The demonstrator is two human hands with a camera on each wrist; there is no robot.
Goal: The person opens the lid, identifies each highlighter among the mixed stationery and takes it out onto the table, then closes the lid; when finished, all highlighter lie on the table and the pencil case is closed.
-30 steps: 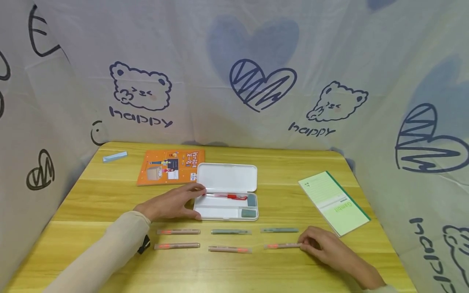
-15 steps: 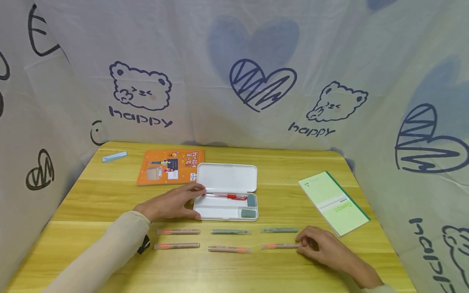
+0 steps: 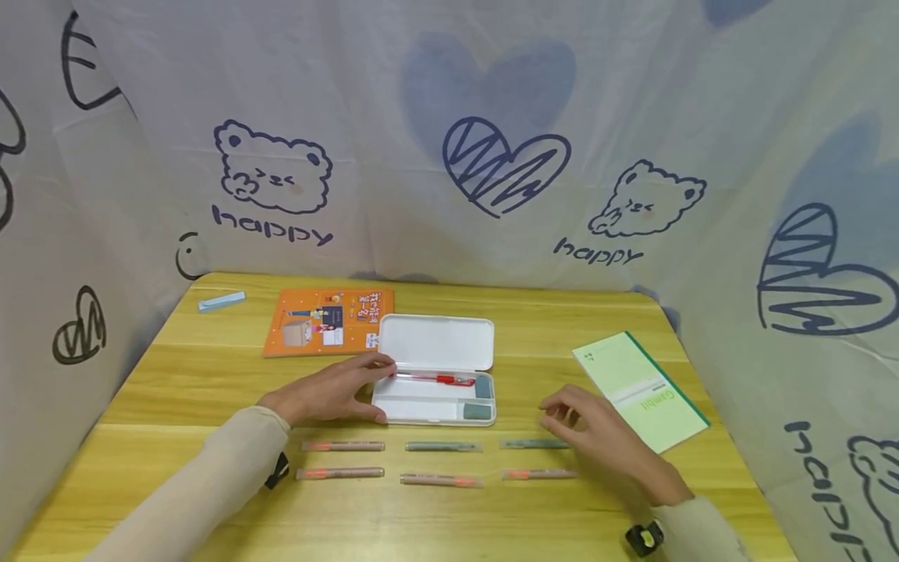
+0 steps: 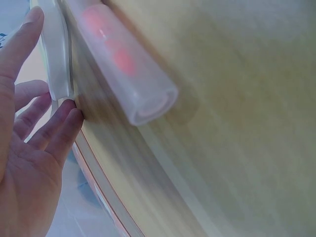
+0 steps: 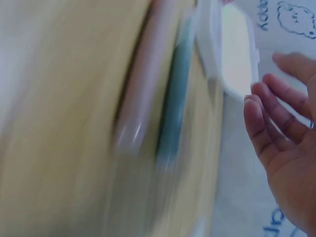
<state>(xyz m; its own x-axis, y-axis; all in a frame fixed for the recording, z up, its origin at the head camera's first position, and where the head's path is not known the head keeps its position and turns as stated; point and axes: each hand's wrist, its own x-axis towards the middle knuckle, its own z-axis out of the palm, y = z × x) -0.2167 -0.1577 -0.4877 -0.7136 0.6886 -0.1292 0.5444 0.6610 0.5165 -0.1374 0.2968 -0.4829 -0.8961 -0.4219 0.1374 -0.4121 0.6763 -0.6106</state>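
An open white pencil case [image 3: 437,343] lies mid-table with its lid laid back. Inside are a red-capped pen [image 3: 449,380] and two grey-green blocks at the right end. My left hand [image 3: 335,390] holds the case's left end, thumb at the near corner and fingers at the hinge side. Fingers loosely bent and holding nothing, my right hand [image 3: 597,429] hovers over the right end of a green marker [image 3: 527,444]. A pinkish-brown marker [image 3: 541,474] lies just nearer. In the right wrist view, blurred markers lie left of my right hand [image 5: 291,143].
More capped markers lie in two rows in front of the case, among them a green one [image 3: 442,446] and a pinkish-brown one [image 3: 340,472]. An orange booklet [image 3: 316,320] sits behind left, a light blue strip [image 3: 222,301] beyond it. A green notepad [image 3: 639,390] lies at right.
My right hand has let go of the near-right pinkish-brown marker, which now lies in the front row, and has risen away toward the case. The left hand stays on the case.
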